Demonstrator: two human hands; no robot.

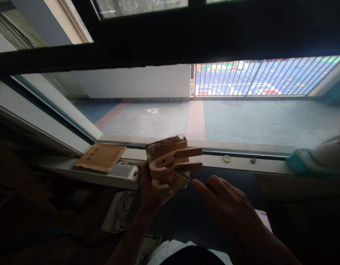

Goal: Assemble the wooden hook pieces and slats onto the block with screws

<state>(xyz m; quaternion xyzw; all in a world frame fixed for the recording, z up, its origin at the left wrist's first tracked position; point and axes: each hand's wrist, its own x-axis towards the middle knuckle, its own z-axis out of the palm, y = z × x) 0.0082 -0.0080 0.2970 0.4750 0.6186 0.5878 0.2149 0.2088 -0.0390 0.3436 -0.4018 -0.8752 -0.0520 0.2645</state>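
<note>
Left hand (148, 186) grip closed round pale wooden U-shaped piece (171, 165), two prongs pointing right, plus clear plastic bag (166, 147) behind it, brownish contents. Held up before window sill (241, 162). Right hand (227, 206) grip pinches thin dark tool (186, 177), possibly screwdriver, tip at wood. Cardboard packet (101, 157) left, on heater grille.

Legible text: none. Brown cardboard envelope (101, 157) on the radiator grille (123, 171) carries a few dark printed marks near its left edge, too small to read. Yellow triangular sign (153, 110) painted on the outside floor (164, 119) shows a dark symbol; its content cannot be made out.
</note>
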